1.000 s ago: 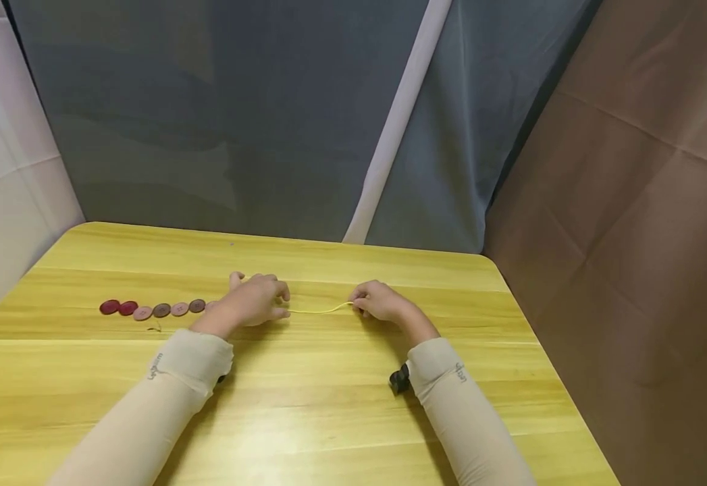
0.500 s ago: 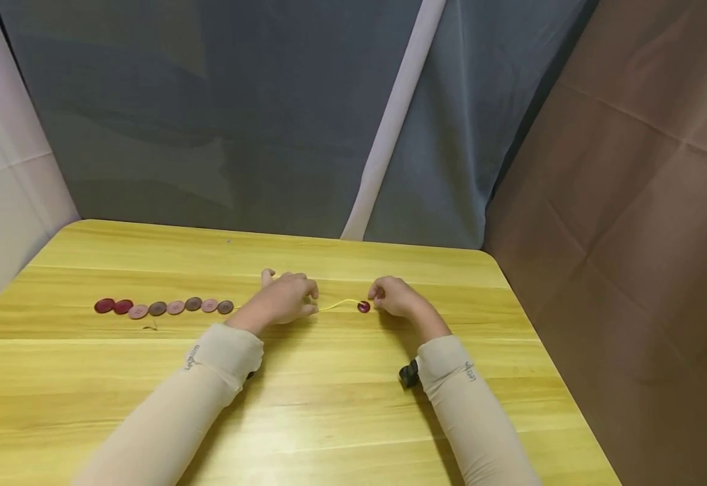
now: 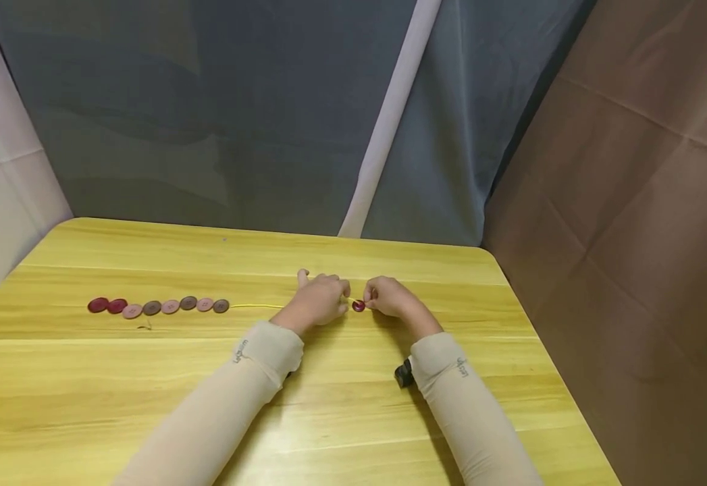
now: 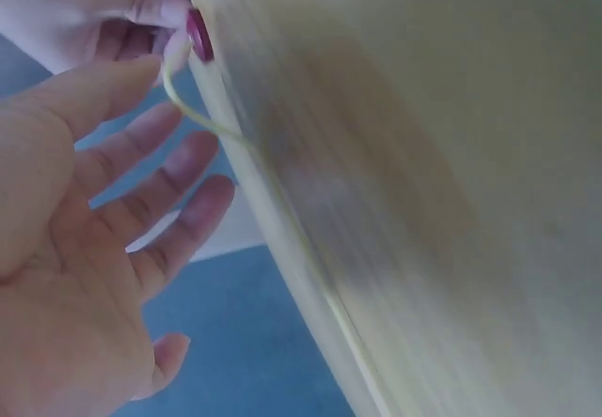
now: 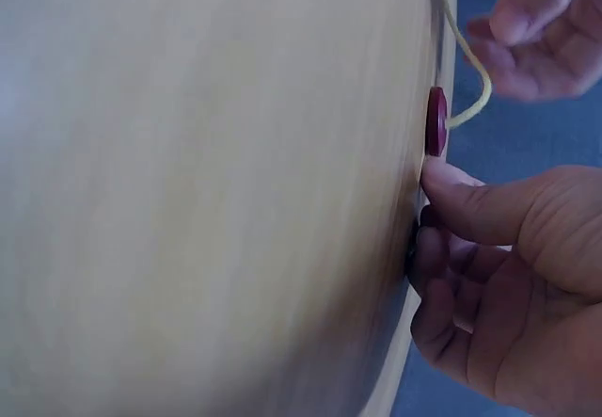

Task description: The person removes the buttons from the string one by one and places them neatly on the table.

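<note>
My right hand (image 3: 389,295) is low over the table, its thumb and fingertips pinching the edge of a dark red button (image 5: 436,121). A small dark bit (image 5: 429,216) shows between that thumb and the fingers. From the button a yellow cord (image 4: 324,280) loops out and runs left along the table. My left hand (image 3: 321,299) hovers just left of the button, fingers spread and loosely bent, thumb tip right by the cord loop. Beyond my left wrist, the cord (image 3: 256,306) reaches a row of overlapping buttons, ending in a brown button (image 3: 221,306).
Red, pink and brown buttons (image 3: 170,307) form that row on the left of the wooden table (image 3: 341,418). A thin dark scrap (image 3: 144,327) lies below it. Grey cloth (image 3: 146,135) hangs behind the far edge; brown cloth (image 3: 633,236) hangs at the right.
My left hand has slid right along the cord toward my right hand, uncovering more buttons and cord. My right hand shifted slightly right, and the red button came into sight beside it.
</note>
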Available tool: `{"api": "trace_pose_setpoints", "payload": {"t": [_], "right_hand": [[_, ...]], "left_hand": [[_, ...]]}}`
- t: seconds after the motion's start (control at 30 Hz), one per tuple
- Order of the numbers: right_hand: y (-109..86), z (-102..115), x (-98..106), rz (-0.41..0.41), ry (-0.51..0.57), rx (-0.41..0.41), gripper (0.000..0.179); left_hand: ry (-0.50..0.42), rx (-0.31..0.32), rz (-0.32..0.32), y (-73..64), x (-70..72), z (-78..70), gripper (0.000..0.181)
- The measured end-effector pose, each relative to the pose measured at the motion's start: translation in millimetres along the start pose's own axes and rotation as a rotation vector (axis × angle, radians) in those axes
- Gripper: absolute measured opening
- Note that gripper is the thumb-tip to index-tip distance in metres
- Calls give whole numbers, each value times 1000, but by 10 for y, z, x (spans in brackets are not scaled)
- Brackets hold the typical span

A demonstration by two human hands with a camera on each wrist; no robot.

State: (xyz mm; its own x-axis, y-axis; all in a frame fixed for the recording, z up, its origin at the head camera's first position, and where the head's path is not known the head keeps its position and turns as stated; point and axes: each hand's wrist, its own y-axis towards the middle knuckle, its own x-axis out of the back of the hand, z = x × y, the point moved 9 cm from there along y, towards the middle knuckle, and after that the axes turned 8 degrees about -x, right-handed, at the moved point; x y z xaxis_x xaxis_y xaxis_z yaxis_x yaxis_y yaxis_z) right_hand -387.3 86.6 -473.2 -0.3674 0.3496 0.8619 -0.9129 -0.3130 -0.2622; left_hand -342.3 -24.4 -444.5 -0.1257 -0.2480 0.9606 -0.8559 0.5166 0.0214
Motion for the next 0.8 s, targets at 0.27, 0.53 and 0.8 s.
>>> {"api": "trace_pose_setpoints", "payload": {"t": [0.27,0.53,0.8], "right_hand": [[6,81,-90,68,-171,1,33],[-22,88,-100,109,-135,72,23],[-25,38,-60,99,-38,56,5]], "left_hand": [[30,14,-8,71,-54,-89,24],[41,15,2,115,-101,-82,7],[30,7,13,133,-120,-90,7]]}}
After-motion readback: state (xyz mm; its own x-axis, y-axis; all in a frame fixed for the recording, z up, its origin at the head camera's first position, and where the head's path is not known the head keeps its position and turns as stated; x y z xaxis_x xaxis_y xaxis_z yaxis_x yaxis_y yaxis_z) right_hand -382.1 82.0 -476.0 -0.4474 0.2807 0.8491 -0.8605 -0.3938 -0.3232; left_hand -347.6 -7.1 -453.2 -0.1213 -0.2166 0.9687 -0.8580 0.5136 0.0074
